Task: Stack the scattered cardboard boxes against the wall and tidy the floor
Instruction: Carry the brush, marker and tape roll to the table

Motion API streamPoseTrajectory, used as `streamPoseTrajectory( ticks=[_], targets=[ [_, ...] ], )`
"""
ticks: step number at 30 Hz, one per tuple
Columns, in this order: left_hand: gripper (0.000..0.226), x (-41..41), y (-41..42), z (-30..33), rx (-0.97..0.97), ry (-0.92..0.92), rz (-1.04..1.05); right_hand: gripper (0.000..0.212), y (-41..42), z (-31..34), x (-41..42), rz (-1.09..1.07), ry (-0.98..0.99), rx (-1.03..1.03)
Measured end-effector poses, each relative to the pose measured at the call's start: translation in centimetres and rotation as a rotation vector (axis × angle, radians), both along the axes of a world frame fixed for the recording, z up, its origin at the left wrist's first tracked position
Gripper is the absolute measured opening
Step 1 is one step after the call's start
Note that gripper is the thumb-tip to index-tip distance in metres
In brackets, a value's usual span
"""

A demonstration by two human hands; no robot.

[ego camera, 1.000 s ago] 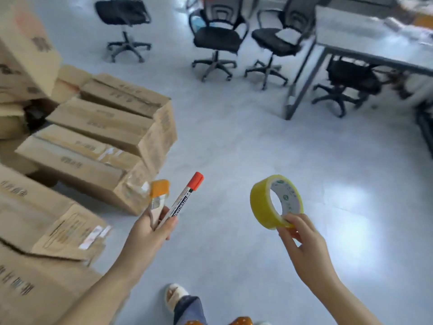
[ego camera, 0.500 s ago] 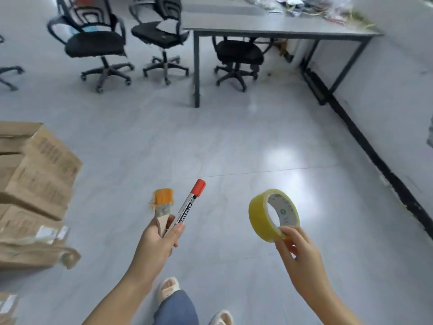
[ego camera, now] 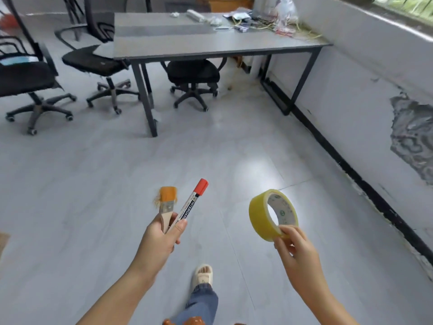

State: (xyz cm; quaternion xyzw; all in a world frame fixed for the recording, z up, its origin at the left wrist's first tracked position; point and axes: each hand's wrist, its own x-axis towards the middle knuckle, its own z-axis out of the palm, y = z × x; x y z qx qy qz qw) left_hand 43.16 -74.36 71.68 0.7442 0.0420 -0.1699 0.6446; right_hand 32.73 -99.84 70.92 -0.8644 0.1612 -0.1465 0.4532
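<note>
My left hand [ego camera: 159, 240] grips two things together: a small paintbrush [ego camera: 166, 202] with orange bristles and a whiteboard marker [ego camera: 191, 204] with a red cap, both pointing up and away. My right hand [ego camera: 296, 250] pinches the lower edge of a yellow tape roll [ego camera: 264, 214], held upright above the floor. Of the cardboard boxes only a brown corner [ego camera: 3, 240] shows at the left edge. The grey floor [ego camera: 93, 184] lies ahead of me.
A grey table [ego camera: 210, 38] with clutter on its far end stands ahead by the white wall [ego camera: 375, 95] on the right. Three black office chairs [ego camera: 103, 64] stand around and under it. My sandalled foot [ego camera: 202, 275] steps forward below.
The view has swung right, away from the cardboard boxes, toward the table and wall. Both hands keep the same hold on their things.
</note>
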Motion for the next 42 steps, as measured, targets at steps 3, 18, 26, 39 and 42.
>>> streamPoseTrajectory(
  ticks=[3, 18, 26, 39, 42],
  targets=[
    [0.024, 7.8, -3.1, 2.0, 0.004, -0.001, -0.037, 0.063, -2.5, 1.0, 6.8, -0.036, -0.032, 0.017],
    [0.009, 39.5, -19.0, 2.2, 0.05, -0.05, -0.012, 0.067, -19.3, -1.0, 37.7, -0.051, -0.03, -0.006],
    [0.013, 56.0, -28.4, 2.9, 0.058, -0.061, 0.096, 0.075, -29.2, 1.6, 59.1, 0.129, -0.009, -0.059],
    [0.014, 90.2, -35.4, 0.4, 0.14, 0.005, 0.131, 0.044, -36.8, 0.6, 93.2, 0.141, 0.078, -0.037],
    [0.019, 98.6, -37.7, 1.6, 0.202, -0.008, 0.062, 0.041, -38.5, 1.5, 100.7, 0.152, 0.105, -0.046]
  ],
)
